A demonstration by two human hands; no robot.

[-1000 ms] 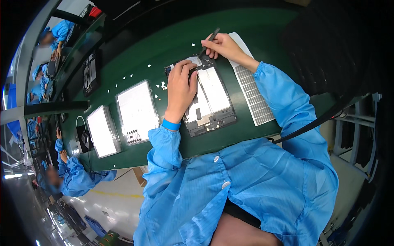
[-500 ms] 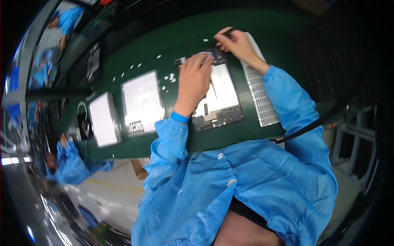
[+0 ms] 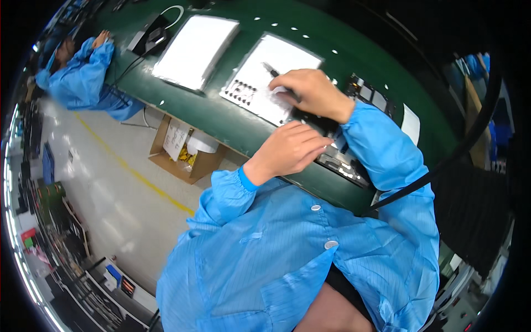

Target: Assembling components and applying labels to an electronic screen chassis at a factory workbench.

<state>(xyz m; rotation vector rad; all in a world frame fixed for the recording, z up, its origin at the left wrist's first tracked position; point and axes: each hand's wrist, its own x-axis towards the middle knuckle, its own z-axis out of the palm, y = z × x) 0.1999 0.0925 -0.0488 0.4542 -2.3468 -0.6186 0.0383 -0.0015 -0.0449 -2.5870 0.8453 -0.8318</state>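
My right hand (image 3: 315, 93) grips a slim dark pen-like tool (image 3: 272, 70) over a white sheet (image 3: 276, 52). Rows of small black dots (image 3: 241, 92) lie along the sheet's near left corner. Closer to me, my left hand (image 3: 290, 148) is closed, thumb and forefinger pinched together; anything between them is too small to make out. Its fingertips are beside an opened flat electronic device (image 3: 344, 167) with dark circuit parts. My right hand and sleeve cover much of this device; its far end (image 3: 371, 95) shows beyond them.
Several small white pieces (image 3: 334, 51) dot the green table (image 3: 227, 119). Left of the sheet lies a white stack (image 3: 197, 47), with a black device (image 3: 150, 37) beyond. A cardboard box (image 3: 196, 174) is below the table edge. A black cable (image 3: 437, 171) crosses my right arm. A blue-clad person (image 3: 83, 77) sits far left.
The view has swung left. My right hand has moved from the device's far right over to the dotted sheet. My left hand has come off the device's far end to its near side.
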